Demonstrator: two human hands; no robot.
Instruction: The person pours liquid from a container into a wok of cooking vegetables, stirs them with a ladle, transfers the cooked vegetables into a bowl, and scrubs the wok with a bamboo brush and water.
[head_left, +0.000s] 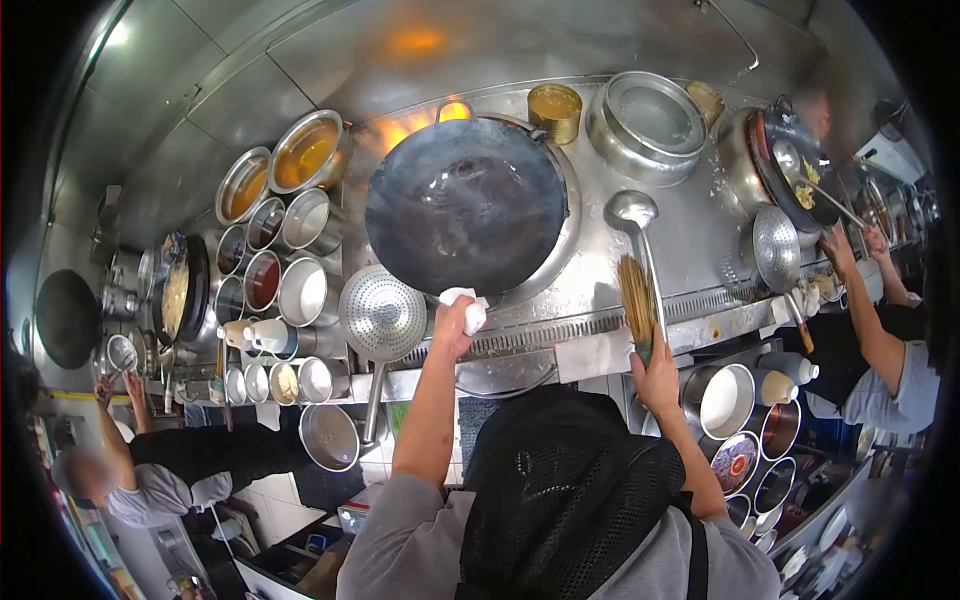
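A large dark wok (465, 205) sits tilted over the burner, with flames showing behind its far rim. My left hand (455, 325) is closed round a white cloth (474, 311) at the wok's near edge. Farther right, my right hand (656, 378) is wrapped round the lower end of a bamboo brush (635, 300), whose bristles point away from me. A steel ladle (632, 208) lies right beside the brush, its handle running down to my right hand. The wok holds no food that I can make out; its inside looks wet and shiny.
A perforated strainer (383, 313) lies left of the wok, near several sauce pots (303, 290). Behind stand a tin (554, 110) and a large steel pot (655, 125). A co-worker (880, 350) cooks at right; another person (150, 470) is at left.
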